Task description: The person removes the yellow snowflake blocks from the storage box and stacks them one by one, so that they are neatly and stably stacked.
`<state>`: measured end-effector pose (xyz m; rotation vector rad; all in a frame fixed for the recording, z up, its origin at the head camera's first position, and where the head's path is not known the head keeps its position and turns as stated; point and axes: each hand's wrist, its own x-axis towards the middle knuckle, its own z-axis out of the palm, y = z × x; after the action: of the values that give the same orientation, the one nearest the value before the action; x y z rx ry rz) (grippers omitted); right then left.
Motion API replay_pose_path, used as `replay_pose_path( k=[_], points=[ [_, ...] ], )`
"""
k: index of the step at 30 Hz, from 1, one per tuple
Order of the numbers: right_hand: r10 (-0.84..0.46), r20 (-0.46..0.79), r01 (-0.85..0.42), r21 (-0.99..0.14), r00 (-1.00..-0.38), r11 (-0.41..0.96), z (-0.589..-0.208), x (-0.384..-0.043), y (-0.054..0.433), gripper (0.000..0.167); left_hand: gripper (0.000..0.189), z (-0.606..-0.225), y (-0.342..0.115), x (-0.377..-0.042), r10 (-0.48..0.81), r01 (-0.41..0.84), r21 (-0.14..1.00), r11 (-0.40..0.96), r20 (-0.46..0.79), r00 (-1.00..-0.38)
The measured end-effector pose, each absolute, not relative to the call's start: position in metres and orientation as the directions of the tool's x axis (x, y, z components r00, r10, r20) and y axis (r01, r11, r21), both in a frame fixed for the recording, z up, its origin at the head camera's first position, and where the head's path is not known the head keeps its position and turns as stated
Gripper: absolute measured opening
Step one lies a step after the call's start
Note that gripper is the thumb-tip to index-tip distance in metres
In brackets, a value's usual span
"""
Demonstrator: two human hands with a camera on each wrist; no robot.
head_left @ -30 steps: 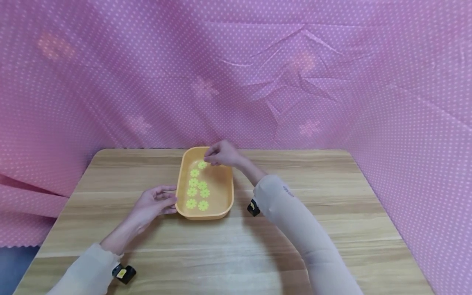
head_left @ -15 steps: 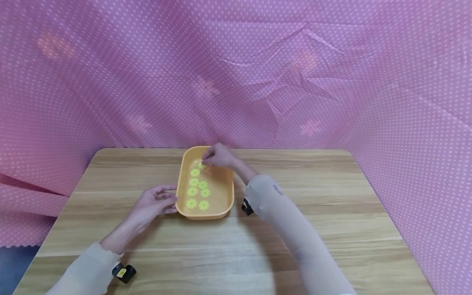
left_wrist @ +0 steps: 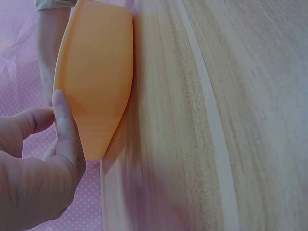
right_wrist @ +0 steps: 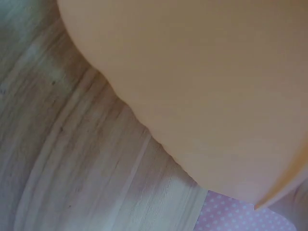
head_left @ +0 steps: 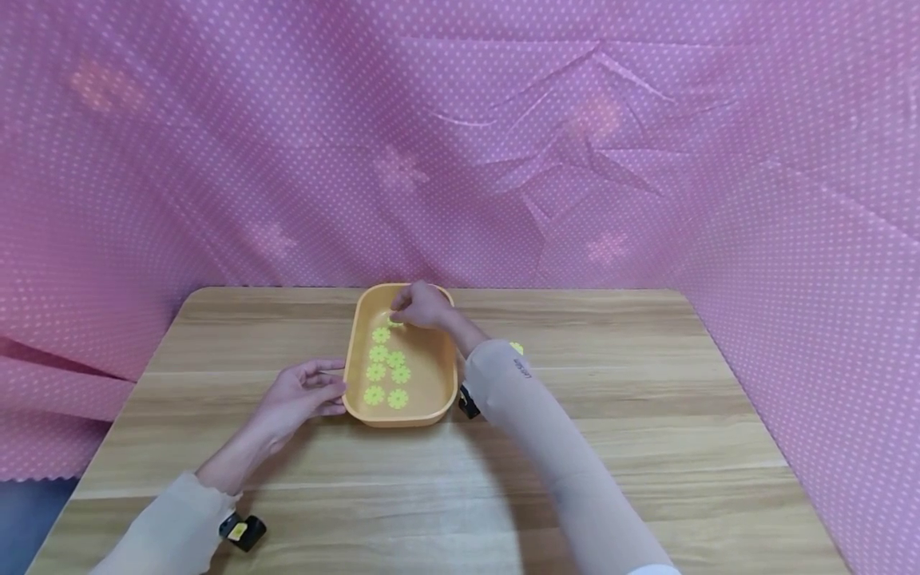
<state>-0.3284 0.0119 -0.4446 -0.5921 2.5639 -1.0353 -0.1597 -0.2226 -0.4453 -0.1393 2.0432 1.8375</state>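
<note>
A shallow orange plastic tray [head_left: 431, 375] stands on the table, with several yellow-green flower-shaped pieces [head_left: 398, 398] lying flat on its floor. At the tray's left side my left hand [head_left: 298, 399] holds the rim; in the left wrist view its thumb and fingers [left_wrist: 62, 103] pinch that edge. My right hand [head_left: 424, 307] reaches over the tray's right wall to the far end. Its bent fingertips are at the farthest flower piece [head_left: 395, 323], covering part of it. Whether they pinch it cannot be seen; the right wrist view shows mostly the tray's outer wall [right_wrist: 192, 96].
Another yellow-green flower piece [head_left: 517, 348] shows on the wooden table [head_left: 611, 423], just beyond the right forearm. Pink dotted cloth [head_left: 460, 160] hangs behind the table and along its sides. A black wrist camera [head_left: 243, 532] sits below the left sleeve.
My right hand has moved slightly left and down onto the farthest flower piece. Its forearm has shifted left, uncovering a flower piece on the table. The left hand stays at the rim.
</note>
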Motion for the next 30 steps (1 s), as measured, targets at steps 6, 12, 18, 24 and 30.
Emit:
replay_pose_path(
  k=[6, 12, 18, 24, 30],
  points=[
    [-0.493, -0.142, -0.262, -0.705, -0.858, 0.659, -0.4441, -0.3267, 0.0118, 0.026, 0.055, -0.4446, -0.2212, -0.1587, 0.180, -0.326, 0.936, 0.135, -0.347, -0.920],
    [-0.532, -0.144, -0.302, -0.688, -0.835, 0.660, -0.4461, -0.3261, 0.0127, 0.023, 0.054, -0.4437, -0.2198, -0.1579, 0.175, -0.324, 0.936, 0.136, -0.345, -0.922],
    [-0.564, -0.145, -0.333, -0.679, -0.813, 0.655, -0.4498, -0.3270, 0.0123, 0.029, 0.054, -0.4434, -0.2188, -0.1566, 0.180, -0.309, 0.944, 0.117, -0.326, -0.928],
    [-0.569, -0.171, -0.361, -0.620, -0.805, 0.697, -0.4504, -0.3256, 0.0110, 0.037, 0.054, -0.4438, -0.2184, -0.1555, 0.176, -0.313, 0.943, 0.117, -0.330, -0.928],
    [-0.565, -0.204, -0.352, -0.604, -0.799, 0.715, -0.4498, -0.3228, 0.0109, 0.032, 0.054, -0.4450, -0.2181, -0.1552, 0.169, -0.318, 0.939, 0.131, -0.338, -0.926]
  ],
)
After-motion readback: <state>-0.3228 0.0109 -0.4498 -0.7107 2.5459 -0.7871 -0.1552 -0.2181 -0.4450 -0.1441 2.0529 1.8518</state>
